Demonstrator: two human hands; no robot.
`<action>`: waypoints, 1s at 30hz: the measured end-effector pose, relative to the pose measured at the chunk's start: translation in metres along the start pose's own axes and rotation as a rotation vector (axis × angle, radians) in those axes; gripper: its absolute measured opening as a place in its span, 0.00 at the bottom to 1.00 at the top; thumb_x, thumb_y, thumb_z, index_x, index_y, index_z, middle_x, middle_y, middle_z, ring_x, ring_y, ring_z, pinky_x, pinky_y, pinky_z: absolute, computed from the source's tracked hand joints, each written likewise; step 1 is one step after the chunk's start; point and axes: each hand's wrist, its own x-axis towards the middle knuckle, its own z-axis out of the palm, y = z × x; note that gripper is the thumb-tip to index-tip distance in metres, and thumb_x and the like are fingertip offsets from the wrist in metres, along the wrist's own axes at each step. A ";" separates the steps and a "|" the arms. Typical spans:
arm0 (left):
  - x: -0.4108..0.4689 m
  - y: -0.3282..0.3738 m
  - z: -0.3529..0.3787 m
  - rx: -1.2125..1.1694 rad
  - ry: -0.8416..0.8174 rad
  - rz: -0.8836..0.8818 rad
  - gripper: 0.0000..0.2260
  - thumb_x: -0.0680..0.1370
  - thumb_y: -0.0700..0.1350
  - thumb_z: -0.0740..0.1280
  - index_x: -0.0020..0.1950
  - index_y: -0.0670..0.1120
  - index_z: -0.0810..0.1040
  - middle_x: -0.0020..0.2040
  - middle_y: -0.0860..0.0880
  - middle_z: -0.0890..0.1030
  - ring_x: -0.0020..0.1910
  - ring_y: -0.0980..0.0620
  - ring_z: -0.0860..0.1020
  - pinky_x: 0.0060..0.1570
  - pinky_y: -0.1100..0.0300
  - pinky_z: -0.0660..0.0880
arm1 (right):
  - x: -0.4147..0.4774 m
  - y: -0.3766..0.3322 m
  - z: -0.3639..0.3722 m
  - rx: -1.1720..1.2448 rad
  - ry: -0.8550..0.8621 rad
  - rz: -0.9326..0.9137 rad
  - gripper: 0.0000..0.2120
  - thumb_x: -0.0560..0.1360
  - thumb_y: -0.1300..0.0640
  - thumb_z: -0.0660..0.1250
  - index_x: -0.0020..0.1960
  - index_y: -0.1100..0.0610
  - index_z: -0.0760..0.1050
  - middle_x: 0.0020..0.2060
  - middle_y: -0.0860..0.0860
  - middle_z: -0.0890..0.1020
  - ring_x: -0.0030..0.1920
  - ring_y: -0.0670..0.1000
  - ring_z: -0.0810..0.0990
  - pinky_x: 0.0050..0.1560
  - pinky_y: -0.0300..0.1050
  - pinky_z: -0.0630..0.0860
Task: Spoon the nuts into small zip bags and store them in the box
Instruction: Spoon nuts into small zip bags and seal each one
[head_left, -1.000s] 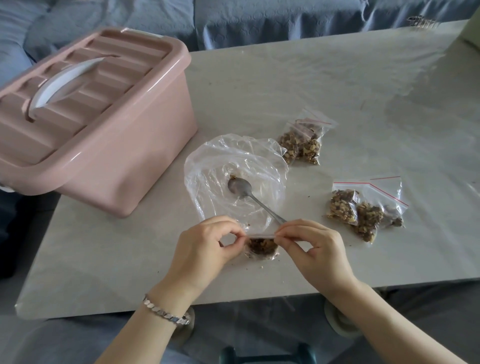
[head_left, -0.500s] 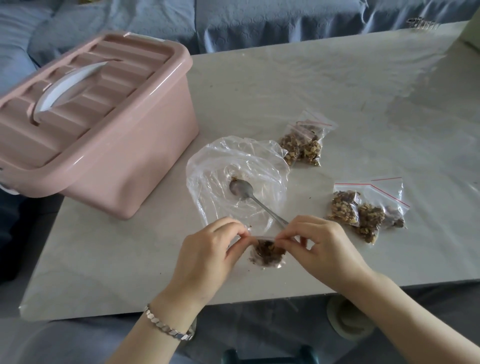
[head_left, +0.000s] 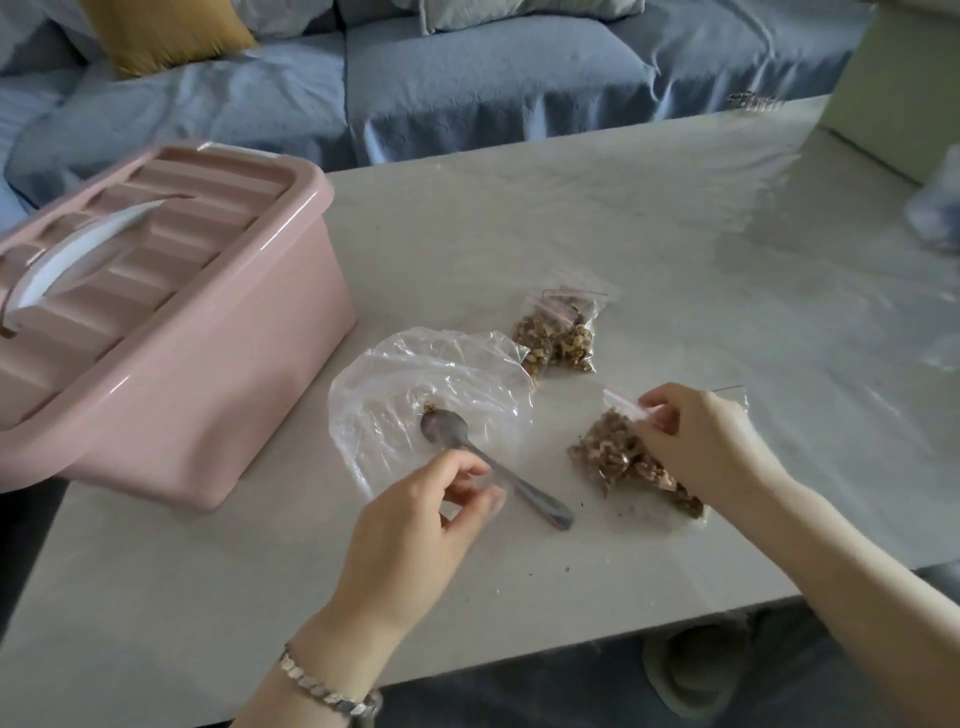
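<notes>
My right hand (head_left: 706, 447) pinches the red-striped top of a small zip bag of nuts (head_left: 608, 452) and holds it low over the other filled bags (head_left: 675, 496) on the right of the table. My left hand (head_left: 415, 530) hovers with loosely curled fingers just above the spoon's handle and holds nothing. The metal spoon (head_left: 452, 434) lies with its bowl on the large, nearly empty clear bag (head_left: 415, 384). Two more filled zip bags (head_left: 558, 338) lie behind it. The pink box (head_left: 171, 374) stands at the left with its lid on and its white handle folded down.
The pale table (head_left: 649, 218) stretches back to a blue sofa (head_left: 493, 83) with a yellow cushion (head_left: 166, 31). Nut crumbs dot the table near its front edge. A pale green block (head_left: 893, 93) stands at the far right corner. A slipper (head_left: 691, 670) lies on the floor below.
My hands have parted. The right hand carried the sealed small bag to the right, over the filled bags there. The left hand let go of it and moved over the spoon handle.
</notes>
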 end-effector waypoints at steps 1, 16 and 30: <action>-0.002 -0.003 -0.001 0.009 -0.006 -0.026 0.07 0.73 0.52 0.68 0.43 0.63 0.72 0.48 0.71 0.75 0.39 0.65 0.77 0.38 0.69 0.73 | 0.005 -0.003 -0.001 -0.085 -0.019 -0.013 0.12 0.74 0.55 0.65 0.57 0.54 0.76 0.48 0.52 0.82 0.48 0.55 0.79 0.46 0.46 0.75; -0.016 -0.014 -0.027 0.058 -0.050 -0.212 0.02 0.75 0.52 0.65 0.42 0.57 0.75 0.47 0.76 0.71 0.41 0.70 0.75 0.37 0.73 0.69 | 0.108 -0.082 0.039 -0.206 0.007 -0.034 0.15 0.76 0.58 0.64 0.61 0.61 0.72 0.59 0.59 0.76 0.62 0.60 0.72 0.52 0.48 0.72; -0.022 -0.012 -0.021 0.032 -0.087 -0.222 0.04 0.76 0.50 0.67 0.41 0.57 0.75 0.47 0.77 0.70 0.40 0.70 0.75 0.39 0.76 0.68 | 0.100 -0.061 0.044 0.040 0.042 -0.032 0.03 0.73 0.62 0.65 0.45 0.57 0.77 0.46 0.55 0.80 0.48 0.57 0.77 0.42 0.44 0.71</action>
